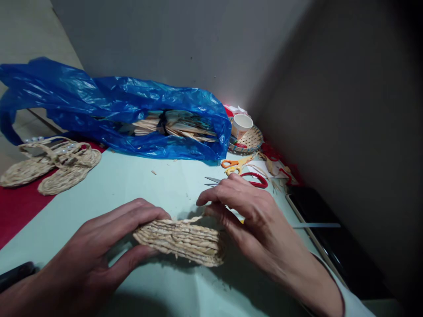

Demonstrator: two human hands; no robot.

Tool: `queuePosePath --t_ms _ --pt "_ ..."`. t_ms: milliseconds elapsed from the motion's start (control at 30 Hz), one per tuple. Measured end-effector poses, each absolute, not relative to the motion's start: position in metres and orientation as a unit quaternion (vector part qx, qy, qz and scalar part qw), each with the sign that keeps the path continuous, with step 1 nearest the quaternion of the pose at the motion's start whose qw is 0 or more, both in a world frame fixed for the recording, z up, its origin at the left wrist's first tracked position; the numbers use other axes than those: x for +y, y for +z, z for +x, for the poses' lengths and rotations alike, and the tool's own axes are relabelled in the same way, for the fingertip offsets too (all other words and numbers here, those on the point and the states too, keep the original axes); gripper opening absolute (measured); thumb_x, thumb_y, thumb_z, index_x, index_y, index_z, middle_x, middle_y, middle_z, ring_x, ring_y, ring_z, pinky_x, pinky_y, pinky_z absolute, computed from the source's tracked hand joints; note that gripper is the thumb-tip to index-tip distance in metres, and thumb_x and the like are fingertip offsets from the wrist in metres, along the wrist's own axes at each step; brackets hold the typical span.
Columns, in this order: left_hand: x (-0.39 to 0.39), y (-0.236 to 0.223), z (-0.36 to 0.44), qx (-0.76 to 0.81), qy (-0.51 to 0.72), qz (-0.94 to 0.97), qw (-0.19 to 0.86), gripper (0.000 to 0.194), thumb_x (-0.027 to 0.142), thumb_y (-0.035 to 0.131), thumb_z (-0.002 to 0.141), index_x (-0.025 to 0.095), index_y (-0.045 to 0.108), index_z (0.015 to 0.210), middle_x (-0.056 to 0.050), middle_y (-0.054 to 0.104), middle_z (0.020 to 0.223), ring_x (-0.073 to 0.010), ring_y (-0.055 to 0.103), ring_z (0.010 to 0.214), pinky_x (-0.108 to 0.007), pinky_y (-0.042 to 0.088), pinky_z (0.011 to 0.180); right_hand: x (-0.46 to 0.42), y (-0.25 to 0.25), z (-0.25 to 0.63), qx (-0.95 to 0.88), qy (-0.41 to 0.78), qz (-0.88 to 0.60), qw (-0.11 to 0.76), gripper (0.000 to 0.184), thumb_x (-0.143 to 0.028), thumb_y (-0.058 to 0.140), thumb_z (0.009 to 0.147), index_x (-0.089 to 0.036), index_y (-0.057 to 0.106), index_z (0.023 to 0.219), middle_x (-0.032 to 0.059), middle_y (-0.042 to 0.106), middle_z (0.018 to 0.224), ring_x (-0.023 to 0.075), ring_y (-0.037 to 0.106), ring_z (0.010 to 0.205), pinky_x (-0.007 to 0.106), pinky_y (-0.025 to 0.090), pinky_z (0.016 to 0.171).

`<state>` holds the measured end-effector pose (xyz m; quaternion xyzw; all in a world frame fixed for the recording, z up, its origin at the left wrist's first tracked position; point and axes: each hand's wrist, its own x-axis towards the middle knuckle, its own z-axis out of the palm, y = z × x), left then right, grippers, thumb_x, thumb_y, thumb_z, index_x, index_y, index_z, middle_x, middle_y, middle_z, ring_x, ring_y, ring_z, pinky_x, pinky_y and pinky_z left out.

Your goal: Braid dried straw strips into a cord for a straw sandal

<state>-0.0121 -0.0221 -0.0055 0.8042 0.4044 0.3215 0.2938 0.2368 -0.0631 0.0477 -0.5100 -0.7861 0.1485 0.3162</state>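
My left hand (pixel 109 242) grips the left end of an oblong woven straw piece (pixel 183 242), thumb below and fingers along the top. Rows of twisted straw run lengthwise along its side. From its upper edge a twisted straw strand (pixel 191 219) rises to the right. My right hand (pixel 251 215) is closed at the end of that strand, fingertips pinched on it, above the piece's right end. Just beyond this hand lie scissors with red handles (pixel 256 179), their blades pointing left, and scissors with orange and yellow handles (pixel 236 164).
A blue plastic bag (pixel 132 99) at the back holds a tied bundle of dry straw (pixel 178 125). Straw sandals (pixel 71 169) lie at left on red cloth (pixel 20 211). A paper cup (pixel 242 123) stands in a woven basket (pixel 254 140). A black glossy object (pixel 327 229) lies at right.
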Motion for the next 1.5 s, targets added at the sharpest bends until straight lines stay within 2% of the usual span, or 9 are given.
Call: queuePosePath --t_ms 133,267,400,567,833,1100,1233,1333,1500 --pt "-0.019 -0.005 -0.013 0.386 0.296 0.820 0.303 0.022 0.038 0.076 0.082 0.045 0.073 0.102 0.011 0.076 0.093 -0.0146 0.070 0.080 -0.015 0.051 0.076 -0.062 0.049 0.238 -0.794 0.142 -0.498 0.318 0.019 -0.015 0.058 0.099 -0.017 0.070 0.085 -0.0006 0.067 0.073 0.0146 0.056 0.070 0.031 0.044 0.082" --pt "-0.019 -0.008 -0.015 0.386 0.259 0.820 0.333 0.019 0.044 0.073 0.085 0.040 0.073 0.104 0.008 0.075 0.092 -0.0164 0.069 0.078 -0.019 0.053 0.072 -0.060 0.050 0.244 -0.796 0.213 -0.487 0.289 0.018 -0.027 0.058 0.103 -0.021 0.074 0.097 0.0015 0.070 0.093 0.0156 0.060 0.090 0.028 0.044 0.083" --pt "-0.020 -0.015 -0.020 0.366 0.268 0.830 0.324 0.031 0.044 0.069 0.090 0.045 0.065 0.120 0.008 0.072 0.107 -0.0169 0.068 0.093 -0.020 0.051 0.086 -0.055 0.048 0.249 -0.815 0.289 -0.458 0.207 0.023 -0.023 0.051 0.105 -0.017 0.073 0.104 0.0029 0.071 0.096 0.0148 0.062 0.091 0.028 0.043 0.085" --pt "-0.021 -0.016 -0.020 0.300 0.237 0.851 0.359 0.043 0.031 0.053 0.100 0.049 0.052 0.138 0.008 0.067 0.110 -0.0154 0.066 0.096 -0.019 0.048 0.086 -0.054 0.043 0.246 -0.847 0.192 -0.448 0.210 0.024 -0.009 0.052 0.099 -0.015 0.073 0.088 0.0038 0.067 0.087 0.0156 0.055 0.080 0.028 0.040 0.072" --pt "-0.024 -0.009 -0.012 0.346 0.265 0.837 0.332 0.038 0.035 0.053 0.100 0.058 0.058 0.130 0.012 0.068 0.101 -0.0109 0.069 0.090 -0.014 0.047 0.081 -0.059 0.044 0.244 -0.868 0.106 -0.430 0.224 0.024 -0.011 0.054 0.100 -0.012 0.072 0.084 0.0044 0.061 0.079 0.0171 0.046 0.074 0.030 0.036 0.066" --pt "-0.022 -0.012 -0.013 0.361 0.249 0.841 0.316 0.047 0.025 0.056 0.098 0.057 0.058 0.132 0.012 0.066 0.103 -0.0072 0.066 0.092 -0.011 0.042 0.085 -0.065 0.048 0.244 -0.856 0.108 -0.458 0.213 0.031 -0.007 0.044 0.094 -0.014 0.075 0.096 0.0049 0.060 0.084 0.0189 0.046 0.078 0.033 0.032 0.061" --pt "-0.022 -0.011 -0.011 0.373 0.246 0.836 0.319 0.046 0.027 0.059 0.096 0.057 0.059 0.130 0.013 0.067 0.104 -0.0072 0.066 0.093 -0.010 0.041 0.087 -0.067 0.050 0.244 -0.857 0.119 -0.452 0.216 0.030 -0.005 0.044 0.089 -0.013 0.073 0.091 0.0045 0.061 0.083 0.0183 0.047 0.078 0.033 0.032 0.060" --pt "-0.020 -0.011 -0.010 0.395 0.237 0.827 0.322 0.041 0.028 0.059 0.094 0.056 0.064 0.124 0.014 0.069 0.101 -0.0085 0.067 0.090 -0.012 0.043 0.083 -0.066 0.050 0.244 -0.866 0.123 -0.436 0.210 0.028 -0.006 0.046 0.091 -0.013 0.072 0.085 0.0042 0.062 0.081 0.0176 0.046 0.075 0.033 0.033 0.062" --pt "-0.017 -0.009 -0.010 0.403 0.224 0.820 0.340 0.033 0.032 0.061 0.092 0.052 0.070 0.117 0.012 0.070 0.098 -0.0099 0.067 0.087 -0.013 0.045 0.079 -0.062 0.047 0.244 -0.877 0.143 -0.423 0.179 0.032 -0.008 0.044 0.096 -0.012 0.076 0.094 0.0047 0.063 0.080 0.0185 0.044 0.074 0.034 0.034 0.065"
